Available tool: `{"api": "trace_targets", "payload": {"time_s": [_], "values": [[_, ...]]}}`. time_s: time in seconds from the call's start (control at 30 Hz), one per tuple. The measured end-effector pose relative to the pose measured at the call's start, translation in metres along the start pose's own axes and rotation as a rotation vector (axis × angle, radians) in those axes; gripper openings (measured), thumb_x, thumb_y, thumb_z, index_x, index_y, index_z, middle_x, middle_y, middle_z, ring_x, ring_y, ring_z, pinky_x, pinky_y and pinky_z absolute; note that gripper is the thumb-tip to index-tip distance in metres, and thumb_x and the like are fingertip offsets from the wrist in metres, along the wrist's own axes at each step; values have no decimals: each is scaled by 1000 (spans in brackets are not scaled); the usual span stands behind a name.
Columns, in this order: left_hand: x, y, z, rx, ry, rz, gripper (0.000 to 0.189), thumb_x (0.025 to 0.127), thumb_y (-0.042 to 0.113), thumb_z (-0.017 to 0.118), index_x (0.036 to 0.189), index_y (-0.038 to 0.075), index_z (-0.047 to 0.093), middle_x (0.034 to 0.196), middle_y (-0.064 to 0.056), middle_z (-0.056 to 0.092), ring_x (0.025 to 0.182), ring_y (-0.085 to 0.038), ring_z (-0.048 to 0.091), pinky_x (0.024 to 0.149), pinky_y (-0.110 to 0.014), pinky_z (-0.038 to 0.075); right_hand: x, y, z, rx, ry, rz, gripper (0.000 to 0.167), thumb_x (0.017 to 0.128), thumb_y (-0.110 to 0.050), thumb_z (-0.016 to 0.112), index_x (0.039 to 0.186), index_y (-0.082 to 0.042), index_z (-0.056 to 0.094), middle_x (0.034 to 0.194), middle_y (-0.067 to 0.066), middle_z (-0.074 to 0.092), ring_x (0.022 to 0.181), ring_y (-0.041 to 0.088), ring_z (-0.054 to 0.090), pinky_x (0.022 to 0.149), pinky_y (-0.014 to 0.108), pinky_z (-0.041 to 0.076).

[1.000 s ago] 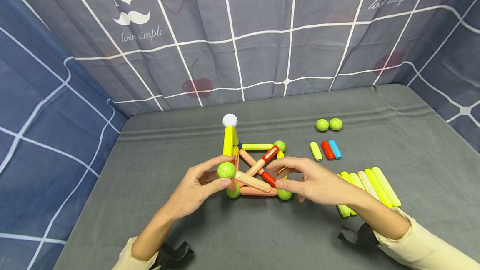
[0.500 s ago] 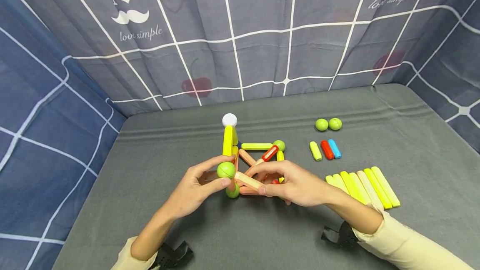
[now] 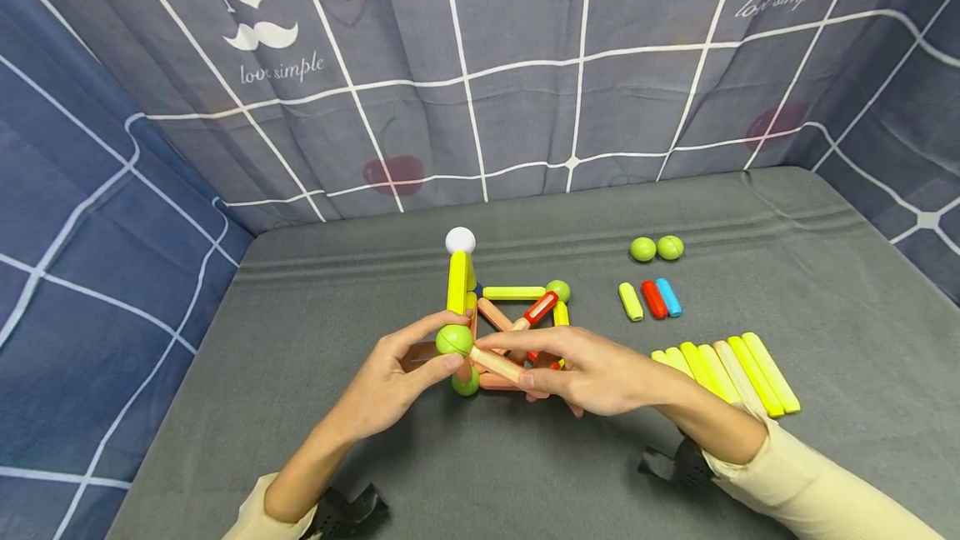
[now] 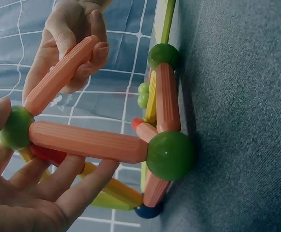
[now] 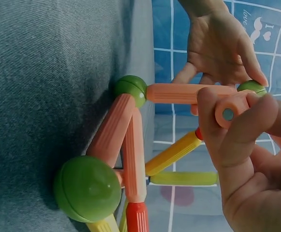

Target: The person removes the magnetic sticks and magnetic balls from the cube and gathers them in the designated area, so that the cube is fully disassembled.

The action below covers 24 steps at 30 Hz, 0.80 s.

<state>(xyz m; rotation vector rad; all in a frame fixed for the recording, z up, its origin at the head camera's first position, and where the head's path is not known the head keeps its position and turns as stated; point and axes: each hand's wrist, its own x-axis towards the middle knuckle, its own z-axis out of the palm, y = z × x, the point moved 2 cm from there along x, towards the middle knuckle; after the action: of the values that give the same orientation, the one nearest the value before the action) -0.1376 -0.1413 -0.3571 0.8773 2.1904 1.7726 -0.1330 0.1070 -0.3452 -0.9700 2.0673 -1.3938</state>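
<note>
My left hand [image 3: 386, 377] pinches a green ball [image 3: 454, 339] at the near left corner of a magnetic stick-and-ball frame. Below that ball an upright peach stick [image 4: 87, 141] runs to a lower green ball [image 4: 170, 155]. A second peach stick [image 3: 497, 363] reaches from the held ball toward the right; my right hand [image 3: 600, 367] pinches its free end between thumb and fingers. In the right wrist view that end shows a round metal tip [image 5: 228, 114]. Under my right hand lies the frame's base, with crossing sticks tipped red [image 3: 542, 307], its near right corner hidden.
A white ball [image 3: 460, 240] tops the frame's far left side, with a yellow stick [image 3: 457, 282] leading to it. On the grey cloth at right lie two green balls [image 3: 657, 248], short yellow, red [image 3: 655, 299] and blue sticks, and a row of several long sticks [image 3: 738, 373].
My right hand has moved left from the frame's right corner and now pinches the peach stick's free end, tilting it slightly. My left hand has kept its hold on the green ball.
</note>
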Motion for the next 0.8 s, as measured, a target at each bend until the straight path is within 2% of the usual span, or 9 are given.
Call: {"api": "trace_targets", "payload": {"time_s": [0.07, 0.27, 0.43, 0.6, 0.8], "values": [[0, 0, 0, 4, -3, 6, 38, 98, 4, 61, 135, 5, 55, 119, -11, 63, 93, -38, 67, 83, -38, 57, 1, 0, 0, -3, -15, -2, 46, 102, -11, 53, 147, -24, 49, 89, 6, 62, 74, 17, 58, 43, 34, 51], [0, -1, -2, 11, -10, 18, 38, 98, 3, 60, 136, 5, 55, 127, -8, 61, 95, -35, 67, 85, -37, 56, 2, -2, -1, -5, -33, 14, 46, 103, -12, 51, 148, -26, 48, 93, 4, 60, 74, 17, 58, 44, 38, 53], [1, 0, -2, 6, -12, 14, 38, 98, 4, 59, 136, 6, 56, 135, -8, 58, 98, -36, 66, 87, -37, 55, 1, -4, -2, 29, -60, 23, 52, 103, -5, 48, 149, -29, 45, 89, 7, 59, 76, 19, 59, 45, 42, 54], [1, -1, -1, 0, -3, 13, 37, 98, 3, 59, 135, 2, 55, 125, -14, 61, 93, -37, 67, 84, -36, 56, 1, -6, -4, 59, -77, 48, 56, 102, -1, 46, 148, -33, 45, 88, 10, 58, 78, 20, 59, 48, 46, 56], [1, -1, -1, 5, -9, 14, 38, 98, 3, 59, 136, 1, 54, 131, -12, 59, 96, -36, 67, 86, -38, 56, 0, -9, -8, 64, -106, 77, 56, 104, -3, 44, 148, -36, 45, 99, 6, 60, 80, 21, 60, 50, 47, 57]]}}
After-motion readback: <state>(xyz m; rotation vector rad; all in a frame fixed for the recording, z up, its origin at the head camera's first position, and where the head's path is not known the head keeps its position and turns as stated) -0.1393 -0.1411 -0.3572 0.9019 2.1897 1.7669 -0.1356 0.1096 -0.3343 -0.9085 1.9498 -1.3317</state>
